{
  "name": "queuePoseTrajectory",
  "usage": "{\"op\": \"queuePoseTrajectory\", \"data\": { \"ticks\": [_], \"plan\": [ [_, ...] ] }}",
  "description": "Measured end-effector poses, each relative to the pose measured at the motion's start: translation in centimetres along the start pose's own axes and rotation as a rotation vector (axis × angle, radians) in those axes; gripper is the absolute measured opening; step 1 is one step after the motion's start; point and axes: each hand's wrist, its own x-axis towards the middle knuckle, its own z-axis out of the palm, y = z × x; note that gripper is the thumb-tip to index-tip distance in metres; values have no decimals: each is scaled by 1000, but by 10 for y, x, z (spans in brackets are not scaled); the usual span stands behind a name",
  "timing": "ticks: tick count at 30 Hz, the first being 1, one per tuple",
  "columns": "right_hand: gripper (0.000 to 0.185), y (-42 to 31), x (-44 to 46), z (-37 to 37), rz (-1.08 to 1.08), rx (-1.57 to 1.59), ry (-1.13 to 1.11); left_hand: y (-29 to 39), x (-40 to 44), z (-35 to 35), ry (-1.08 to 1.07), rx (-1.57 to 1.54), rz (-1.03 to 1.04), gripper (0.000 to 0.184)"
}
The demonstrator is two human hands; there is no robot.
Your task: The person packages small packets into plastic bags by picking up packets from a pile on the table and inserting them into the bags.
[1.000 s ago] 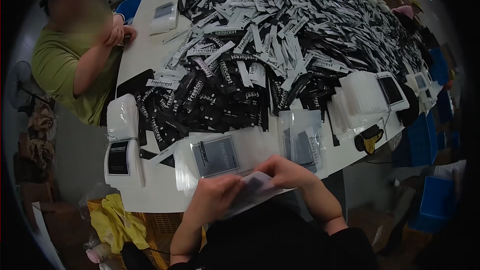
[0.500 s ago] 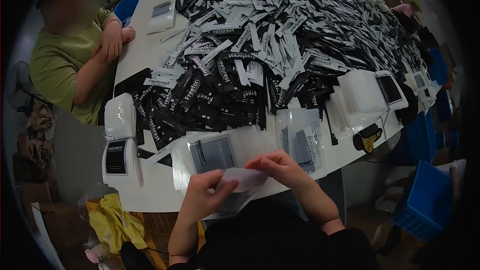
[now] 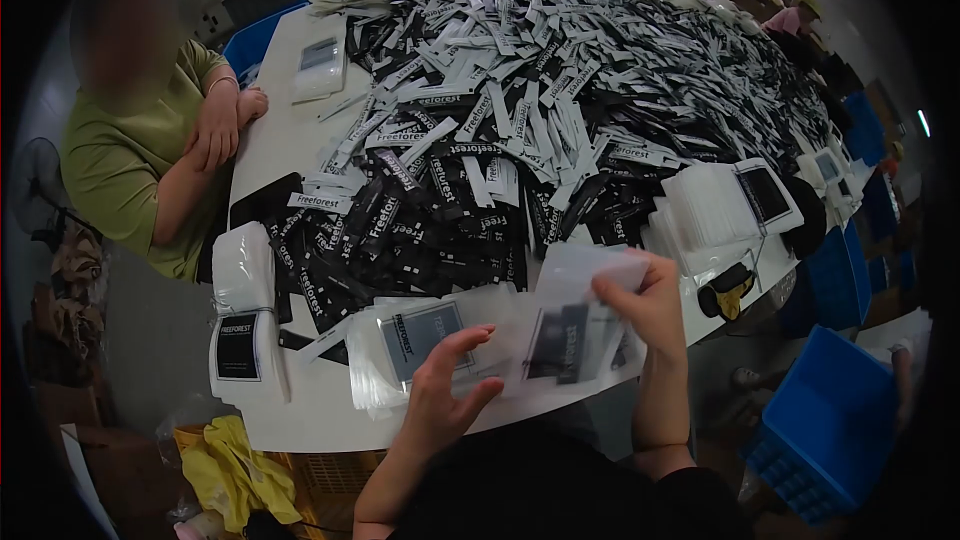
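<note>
- Right hand (image 3: 650, 302) has a firm pinch, thumb in front and fingers behind, on the far right corner of a clear rectangular plastic pouch (image 3: 592, 266) with dark printing showing through.
- That pouch lies left of the right hand and back toward the body — long axis slanting, near end leaning a little left.
- Right hand's the nearer one, being right on it; the left hand (image 3: 447, 387) is apart, just off the pouch's near left side.
- Left hand is released: thumb and fingers spread, nothing between them, above the fanned stack of clear plastic pouches with a grey panel (image 3: 372, 368).
- The held pouch is over the front of the white table (image 3: 325, 435) — blurred, so whether its near end touches anything below, can't tell.
- Beyond, the broad heap of slim black and white sachets (image 3: 490, 125); off left, a banded bundle of clear pouches with a black panel (image 3: 237, 347).
- Left side: a co-worker in a green shirt (image 3: 135, 180), forearms crossed.
</note>
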Motion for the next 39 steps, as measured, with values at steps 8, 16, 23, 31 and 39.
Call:
{"op": "queuePoseTrajectory", "data": {
  "ticks": [8,16,23,31,39],
  "plan": [
    [38,27,91,46,-684,-856,84,-53,-17,18,-33,648,138,54],
    [9,30,137,85,-1002,-491,235,-73,-34,13,326,574,127,30],
    [25,-2,125,87,-393,-575,-237,-71,-35,11,383,413,-15,18],
    [26,49,125,125,-510,-1010,1,-67,-32,13,422,448,29,14],
    [19,33,128,97,-621,-545,222,-58,-30,8,390,433,-99,12]
  ]
}}
